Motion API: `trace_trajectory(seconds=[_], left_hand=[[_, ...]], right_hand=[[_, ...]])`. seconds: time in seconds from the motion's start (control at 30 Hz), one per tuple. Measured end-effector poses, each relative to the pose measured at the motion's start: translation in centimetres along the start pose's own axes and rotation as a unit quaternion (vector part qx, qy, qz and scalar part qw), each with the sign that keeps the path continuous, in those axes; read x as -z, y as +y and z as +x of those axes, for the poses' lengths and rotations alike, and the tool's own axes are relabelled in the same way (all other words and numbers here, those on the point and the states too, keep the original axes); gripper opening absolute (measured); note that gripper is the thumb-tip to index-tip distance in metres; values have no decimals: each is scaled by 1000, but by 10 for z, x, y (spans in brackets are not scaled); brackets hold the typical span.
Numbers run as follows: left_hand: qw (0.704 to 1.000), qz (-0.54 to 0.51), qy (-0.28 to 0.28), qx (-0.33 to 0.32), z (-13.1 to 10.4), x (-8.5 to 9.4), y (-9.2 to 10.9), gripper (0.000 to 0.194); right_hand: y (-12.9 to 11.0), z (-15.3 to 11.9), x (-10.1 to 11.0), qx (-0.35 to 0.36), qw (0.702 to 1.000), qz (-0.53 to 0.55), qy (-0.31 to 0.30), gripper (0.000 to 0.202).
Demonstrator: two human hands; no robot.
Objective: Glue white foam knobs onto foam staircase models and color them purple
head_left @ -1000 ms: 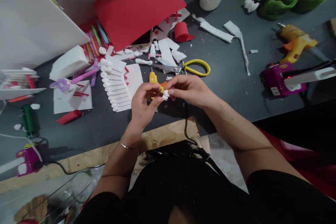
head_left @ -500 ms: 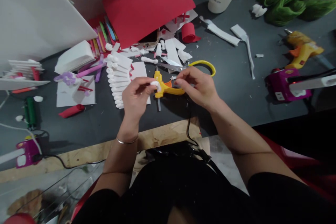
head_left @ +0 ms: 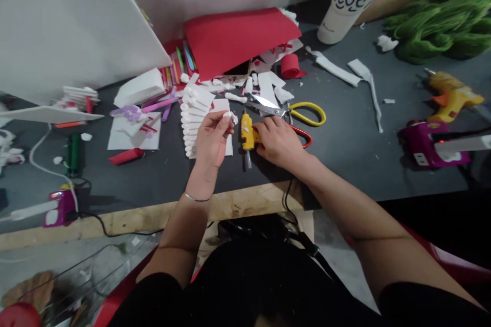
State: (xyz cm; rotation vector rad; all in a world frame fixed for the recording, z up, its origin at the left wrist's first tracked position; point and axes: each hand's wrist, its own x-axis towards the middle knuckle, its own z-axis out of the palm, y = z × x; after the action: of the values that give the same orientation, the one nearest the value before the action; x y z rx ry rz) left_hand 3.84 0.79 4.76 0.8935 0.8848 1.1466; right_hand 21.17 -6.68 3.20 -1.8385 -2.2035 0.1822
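My left hand point(head_left: 213, 135) pinches a small white crumpled piece point(head_left: 231, 117) between thumb and fingertips; its material I cannot make out. My right hand point(head_left: 279, 140) is closed around the handle of a yellow glue gun point(head_left: 247, 133), which lies on the dark table with a clear glue stick poking out of its back end. Just beyond the gun are scissors point(head_left: 307, 113) with one yellow and one red handle loop. Left of my left hand, several white rolled sticks point(head_left: 191, 122) lie in a row on white sheets.
Red sheet material point(head_left: 238, 38) covers items at the back. A white tumbler point(head_left: 341, 10), green yarn point(head_left: 441, 25), a second yellow glue gun point(head_left: 452, 92) and a purple power socket point(head_left: 433, 150) stand right. Purple pieces point(head_left: 130, 112) and a red roll point(head_left: 126, 156) lie left.
My right hand has come down onto the glue gun's handle and closed around it. My left hand still holds the white piece. The view has shifted, so things appear lower and further right.
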Motion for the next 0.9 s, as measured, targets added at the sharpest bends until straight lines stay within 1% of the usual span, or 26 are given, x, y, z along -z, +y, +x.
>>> trace_trajectory(seconds=[0.07,0.13,0.17,0.23,0.3,0.37,0.4,0.47,0.57,0.67,0.73,0.8,0.83,0.9], left_hand=[[999,-24,9,20,-1,-1,2,25],[998,-44,13,36,-2,-2,3,25],[998,-52,13,46,-2,-2,3,25],[996,-57,2,70,-5,-4,2,29],[995,-47,-22,90,-11,-7,-1,36],[994,-21,-53,90,-18,-13,-4,42],[995,-3,-66,81,-22,-16,-6,45],[994,35,-90,50,-29,-22,-10,48],[988,87,-125,3,-34,-25,-14,48],[976,150,-149,-44,-35,-24,-16,46],[965,193,-153,-94,-36,-22,-17,44],[945,240,-154,-159,-38,-20,-16,42],[930,269,-159,-194,-39,-18,-15,40],[891,330,-180,-254,-40,-16,-13,34]], right_hand=[[6,-2,2,-5,999,37,28,40],[14,-6,4,-17,990,120,71,35],[17,-8,6,-31,980,173,95,31],[20,-12,12,-72,944,289,145,28],[18,-15,17,-99,889,408,183,31],[12,-15,20,-90,834,510,188,38],[9,-14,20,-80,813,547,182,42],[3,-12,19,-72,786,591,166,51],[-1,-9,18,-95,769,615,149,50],[-2,-9,25,-122,773,611,120,44],[-2,-10,32,-134,776,609,96,41],[-3,-12,37,-141,776,610,75,39],[-3,-12,39,-145,774,612,69,38],[-4,-13,39,-155,766,621,59,37]])
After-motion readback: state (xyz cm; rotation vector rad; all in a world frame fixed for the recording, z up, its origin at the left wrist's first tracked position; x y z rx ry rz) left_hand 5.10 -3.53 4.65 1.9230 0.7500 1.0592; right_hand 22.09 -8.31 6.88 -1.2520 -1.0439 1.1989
